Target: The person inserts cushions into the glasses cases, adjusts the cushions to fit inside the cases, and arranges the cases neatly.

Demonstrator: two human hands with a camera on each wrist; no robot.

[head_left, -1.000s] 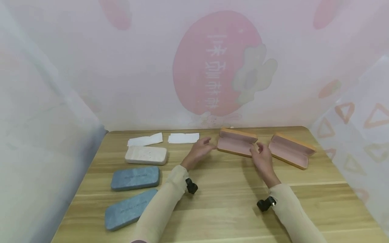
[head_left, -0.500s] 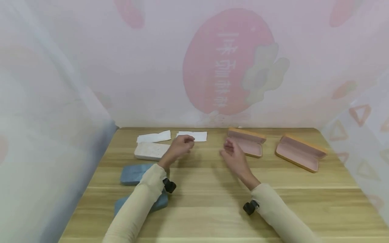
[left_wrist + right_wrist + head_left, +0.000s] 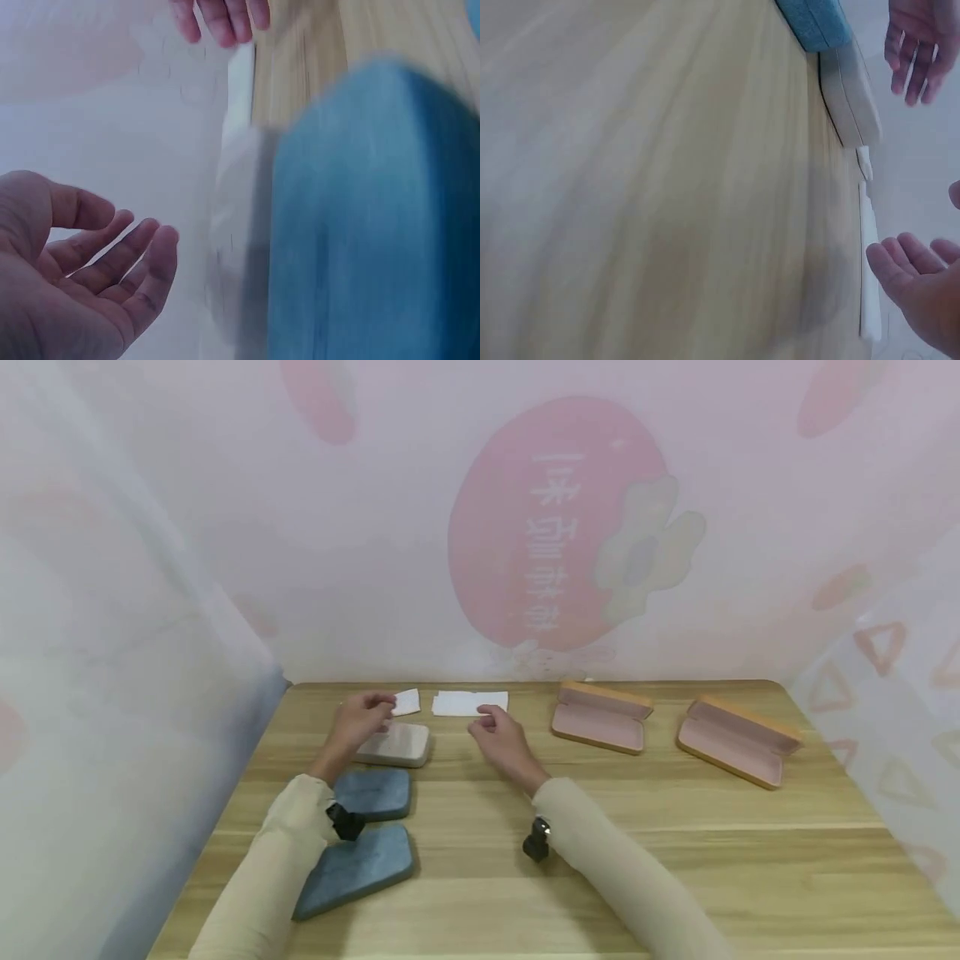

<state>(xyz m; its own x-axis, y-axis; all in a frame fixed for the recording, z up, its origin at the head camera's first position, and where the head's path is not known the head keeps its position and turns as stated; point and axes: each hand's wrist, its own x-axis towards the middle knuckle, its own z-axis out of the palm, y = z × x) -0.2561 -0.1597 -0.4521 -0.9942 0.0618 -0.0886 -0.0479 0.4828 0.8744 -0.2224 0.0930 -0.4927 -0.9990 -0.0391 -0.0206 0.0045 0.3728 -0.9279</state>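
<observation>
My left hand (image 3: pixel 358 725) hovers over the left part of a cream-white glasses case (image 3: pixel 401 745), its fingers loosely bent with nothing in them. The left wrist view shows the same empty left hand (image 3: pixel 90 277). Just beyond it, one end of a folded white cloth (image 3: pixel 407 702) shows; the rest is hidden. A second folded white cloth (image 3: pixel 452 702) lies at the back, and my right hand (image 3: pixel 506 742) is over its right end. Relaxed and empty fingers of the right hand (image 3: pixel 922 281) appear close to that cloth in the right wrist view; contact cannot be told.
Two blue glasses cases (image 3: pixel 382 793) lie closed at the left, partly covered by my left arm. Two orange cases with pink lining, one at centre right (image 3: pixel 597 727) and one farther right (image 3: pixel 731 756), stand with lids up. A wall (image 3: pixel 360 568) rises behind the wooden table (image 3: pixel 637 835).
Both hands have moved left, away from the orange cases. The left hand now hangs over the cream-white case and the right hand by the second cloth. The cases and cloths stay put.
</observation>
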